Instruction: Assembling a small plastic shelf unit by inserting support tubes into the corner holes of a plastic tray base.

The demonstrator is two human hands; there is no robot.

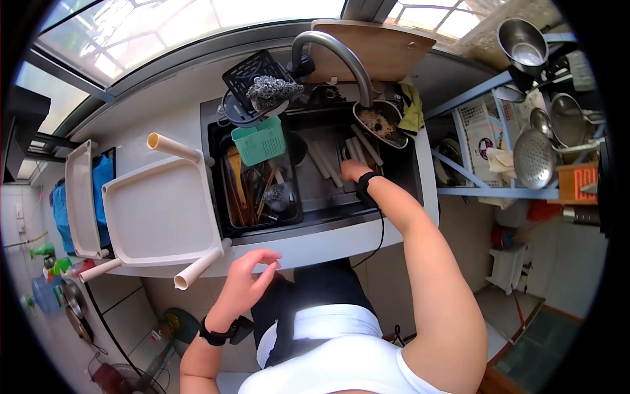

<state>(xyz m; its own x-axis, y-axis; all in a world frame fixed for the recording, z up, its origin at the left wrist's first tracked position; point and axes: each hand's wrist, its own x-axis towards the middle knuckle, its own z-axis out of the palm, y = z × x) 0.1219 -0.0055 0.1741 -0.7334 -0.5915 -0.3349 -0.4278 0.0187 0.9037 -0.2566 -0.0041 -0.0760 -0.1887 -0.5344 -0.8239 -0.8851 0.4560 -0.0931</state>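
My right hand (354, 172) reaches down into the dark sink (387, 190), its fingers curled and partly hidden. Whatever they hold, if anything, I cannot make out. Several pale plastic tubes (319, 161) lie on the sink bottom around it, some to its left and others just beyond. Over the counter's front edge, my left hand (252, 279) hangs loosely bent and open, with nothing in it. Left of the sink rests a pale plastic rack shelf (161, 213), upturned, with tube legs sticking out at its corners. A second pale shelf (80, 197) stands farther left.
A green basket (259, 141) sits above a black tub (252, 226) holding chopsticks and wooden utensils. The curved faucet (341, 52) arches over a strainer with food scraps (379, 125). Yellow-green gloves (411, 108) hang beside it. A blue-framed rack (472, 187) with pans stands right.
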